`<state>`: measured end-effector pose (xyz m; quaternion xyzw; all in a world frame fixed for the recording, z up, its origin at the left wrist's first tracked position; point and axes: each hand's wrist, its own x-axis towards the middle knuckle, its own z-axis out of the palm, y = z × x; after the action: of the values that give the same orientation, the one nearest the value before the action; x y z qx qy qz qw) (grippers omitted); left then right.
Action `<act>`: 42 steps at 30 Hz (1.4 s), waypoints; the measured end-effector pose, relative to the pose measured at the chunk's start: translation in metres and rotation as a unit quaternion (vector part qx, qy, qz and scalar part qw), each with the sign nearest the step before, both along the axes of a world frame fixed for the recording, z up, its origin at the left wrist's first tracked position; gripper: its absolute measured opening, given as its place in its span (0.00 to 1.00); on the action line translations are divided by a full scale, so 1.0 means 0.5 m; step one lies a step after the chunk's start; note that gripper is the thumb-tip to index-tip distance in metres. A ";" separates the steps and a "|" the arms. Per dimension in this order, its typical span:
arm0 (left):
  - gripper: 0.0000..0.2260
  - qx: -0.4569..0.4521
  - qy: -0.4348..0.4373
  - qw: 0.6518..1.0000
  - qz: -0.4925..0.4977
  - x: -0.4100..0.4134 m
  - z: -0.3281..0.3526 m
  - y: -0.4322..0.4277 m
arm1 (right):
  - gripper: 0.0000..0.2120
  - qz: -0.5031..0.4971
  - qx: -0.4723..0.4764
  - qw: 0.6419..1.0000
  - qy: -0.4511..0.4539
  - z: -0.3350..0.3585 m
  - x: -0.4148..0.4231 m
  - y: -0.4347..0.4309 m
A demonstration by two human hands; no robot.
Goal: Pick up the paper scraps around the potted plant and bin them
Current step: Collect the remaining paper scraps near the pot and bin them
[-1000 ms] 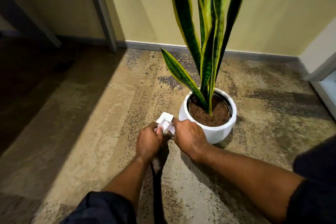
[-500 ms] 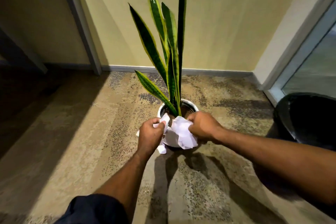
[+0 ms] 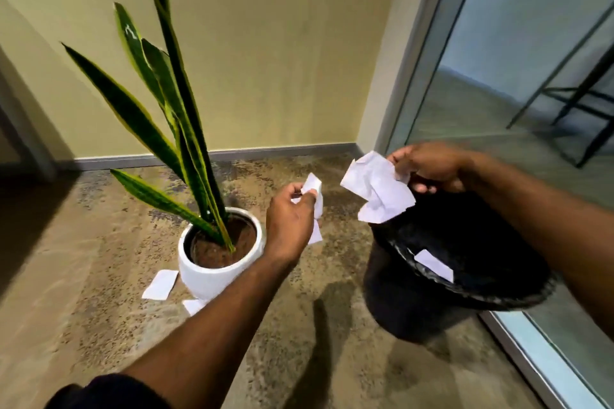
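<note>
In the head view I have the left hand (image 3: 292,219) pinching a few small scraps (image 3: 314,188) between thumb and fingers, in the air between the white pot (image 3: 212,276) and the black bin (image 3: 398,302), while the right hand (image 3: 428,169) grips a crumpled sheet (image 3: 378,191) over the bin's far rim. One loose scrap (image 3: 433,265) lies inside the bin, which stands at the carpet's (image 3: 99,325) right edge by the glass panel (image 3: 515,76). A flat scrap (image 3: 161,284) and a second piece (image 3: 192,305), partly hidden by my left forearm, lie on the carpet just beside the pot's near side.
</note>
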<state>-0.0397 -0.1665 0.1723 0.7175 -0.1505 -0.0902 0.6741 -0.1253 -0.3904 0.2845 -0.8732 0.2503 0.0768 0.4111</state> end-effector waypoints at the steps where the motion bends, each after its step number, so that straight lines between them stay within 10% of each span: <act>1: 0.04 -0.004 -0.008 1.000 0.001 -0.012 0.014 -0.027 | 0.09 -0.006 -0.032 0.999 0.004 0.012 -0.017 -0.024; 14: 0.06 0.070 -0.085 0.992 -0.066 -0.161 0.081 -0.236 | 0.16 0.006 -0.193 0.976 0.101 -0.018 -0.075 -0.138; 29: 0.29 0.138 -0.039 0.971 -0.193 -0.185 0.067 -0.280 | 0.03 0.043 -0.166 0.971 0.168 -0.033 -0.043 -0.139; 42: 0.20 0.041 -0.113 0.991 -0.064 -0.083 0.064 -0.135 | 0.03 0.084 -0.195 0.974 0.075 0.025 0.102 0.069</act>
<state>-0.0814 -0.2339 0.2041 0.7391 -0.2676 -0.0581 0.6155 -0.0744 -0.3558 0.2967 -0.9461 0.2168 0.1261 0.2048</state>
